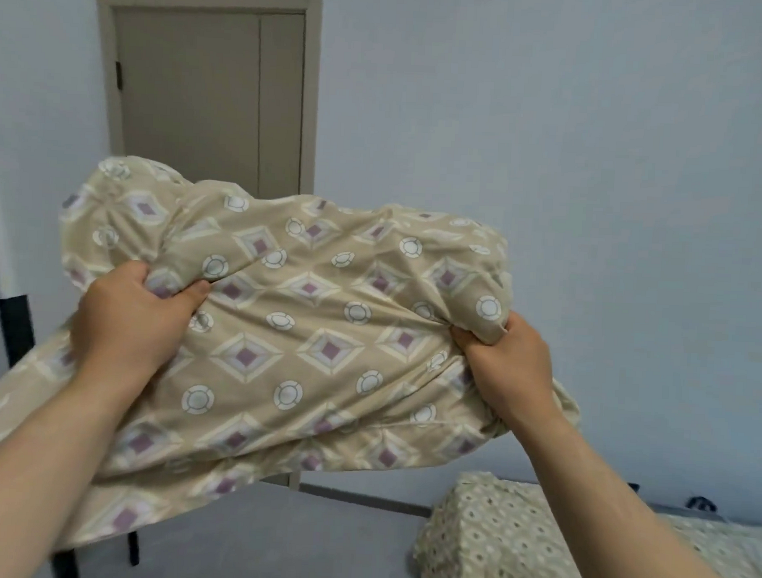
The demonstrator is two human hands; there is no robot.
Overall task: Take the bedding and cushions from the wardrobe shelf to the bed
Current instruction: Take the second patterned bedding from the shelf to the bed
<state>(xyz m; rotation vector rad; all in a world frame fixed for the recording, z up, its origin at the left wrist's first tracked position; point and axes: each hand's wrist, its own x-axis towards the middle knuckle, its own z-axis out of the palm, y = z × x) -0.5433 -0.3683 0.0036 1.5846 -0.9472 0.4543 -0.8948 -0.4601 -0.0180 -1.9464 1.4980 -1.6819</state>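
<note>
A bulky beige quilt with purple diamonds and white rings hangs in the air in front of me at chest height. My left hand bunches its fabric at the left side. My right hand grips a fold at its right side. The quilt's lower left part droops past my left forearm. At the lower right lies the corner of the bed, covered in a beige dotted sheet. The wardrobe shelf is not in view.
A closed taupe door stands in the pale blue wall behind the quilt. A dark frame post rises at the left edge, with dark legs below the quilt. Grey floor lies between me and the bed.
</note>
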